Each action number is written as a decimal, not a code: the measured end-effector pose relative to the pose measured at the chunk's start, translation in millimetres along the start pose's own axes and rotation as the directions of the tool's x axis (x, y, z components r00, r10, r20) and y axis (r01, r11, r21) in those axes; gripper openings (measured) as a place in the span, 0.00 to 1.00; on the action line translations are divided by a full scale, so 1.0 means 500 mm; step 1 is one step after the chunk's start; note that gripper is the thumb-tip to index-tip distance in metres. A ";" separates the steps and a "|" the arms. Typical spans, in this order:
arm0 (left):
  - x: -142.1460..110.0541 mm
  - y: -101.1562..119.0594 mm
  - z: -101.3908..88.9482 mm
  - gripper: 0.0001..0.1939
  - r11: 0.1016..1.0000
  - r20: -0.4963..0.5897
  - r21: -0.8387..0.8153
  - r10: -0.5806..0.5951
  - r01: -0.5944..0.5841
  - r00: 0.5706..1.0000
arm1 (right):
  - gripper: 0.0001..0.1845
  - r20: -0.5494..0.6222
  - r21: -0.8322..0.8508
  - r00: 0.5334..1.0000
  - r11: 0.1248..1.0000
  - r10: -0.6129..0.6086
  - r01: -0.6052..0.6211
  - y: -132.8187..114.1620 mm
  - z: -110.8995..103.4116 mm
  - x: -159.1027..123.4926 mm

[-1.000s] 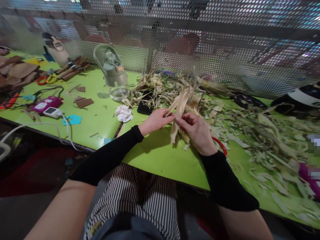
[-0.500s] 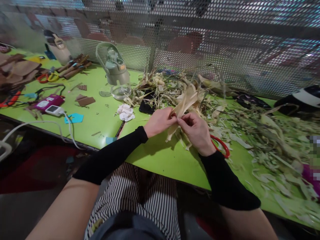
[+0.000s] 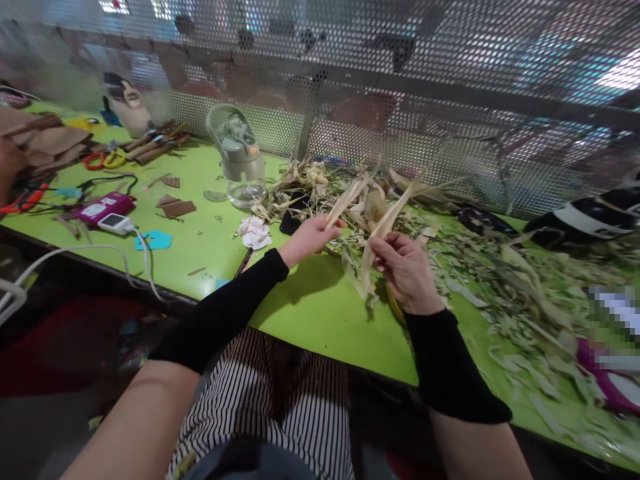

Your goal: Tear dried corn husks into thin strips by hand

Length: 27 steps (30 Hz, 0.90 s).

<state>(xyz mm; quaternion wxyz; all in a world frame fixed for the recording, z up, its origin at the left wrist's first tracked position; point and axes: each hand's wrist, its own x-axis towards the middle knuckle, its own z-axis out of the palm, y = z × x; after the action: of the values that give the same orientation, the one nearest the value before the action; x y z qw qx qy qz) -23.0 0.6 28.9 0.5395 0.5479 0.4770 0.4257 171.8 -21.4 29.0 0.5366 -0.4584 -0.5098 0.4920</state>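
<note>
My left hand [image 3: 311,239] is closed in a pinch on a pale dried corn husk strip [image 3: 349,198], which points up and away to the right. Opposite it, my right hand [image 3: 409,272] grips another long dried corn husk strip [image 3: 394,219]. This piece rises past the fingers toward the back and also hangs below them. The two hands are apart above the front of the green table [image 3: 310,313]. Partly hidden by my right wrist is a curved yellow handle [image 3: 395,308]. Behind both hands lies a heap of dry husks [image 3: 320,177].
A black phone-like object [image 3: 295,217] lies by crumpled tissue [image 3: 255,232]. Further left are a bottle lid with a handle [image 3: 240,143], a purple device [image 3: 104,208] with white cable, and scissors [image 3: 95,160]. Husk scraps [image 3: 530,300] cover the right side. A perforated metal screen [image 3: 345,100] stands behind.
My hands, close together on the husk before, have moved apart, each now with its own strip. The view has shifted slightly, and the red handle by my right wrist is no longer visible.
</note>
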 end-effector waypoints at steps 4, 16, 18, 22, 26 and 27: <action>-0.009 -0.006 0.020 0.12 0.988 0.201 -0.115 -0.079 0.104 0.976 | 0.28 -0.020 -0.023 0.999 0.999 -0.031 0.031 0.014 0.009 0.003; -0.022 -0.010 0.018 0.16 0.911 0.569 -0.289 -0.084 0.295 0.818 | 0.23 0.219 0.186 0.976 0.981 0.005 -0.047 0.023 -0.020 0.000; -0.026 -0.008 0.016 0.19 0.921 0.624 -0.247 -0.087 0.301 0.776 | 0.21 0.268 0.188 0.963 0.981 -0.009 -0.043 0.025 -0.024 -0.004; -0.039 -0.001 0.020 0.25 0.928 0.658 -0.231 -0.072 0.292 0.750 | 0.22 0.320 0.157 0.947 0.987 -0.016 -0.037 0.025 -0.024 -0.011; -0.040 0.003 0.034 0.18 0.903 0.476 -0.310 -0.125 0.299 0.871 | 0.21 0.179 0.172 0.983 0.985 -0.027 -0.004 0.026 -0.012 -0.006; -0.038 0.003 0.037 0.15 0.893 0.411 -0.337 -0.144 0.297 0.900 | 0.21 0.140 0.173 0.990 0.985 -0.025 0.001 0.026 -0.008 -0.003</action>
<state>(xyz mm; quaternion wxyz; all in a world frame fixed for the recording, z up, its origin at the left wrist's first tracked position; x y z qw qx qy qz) -8.0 -21.3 30.3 0.7646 0.4410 0.3303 0.3344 175.2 -21.7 15.8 0.5399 -0.3708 -0.5051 0.5620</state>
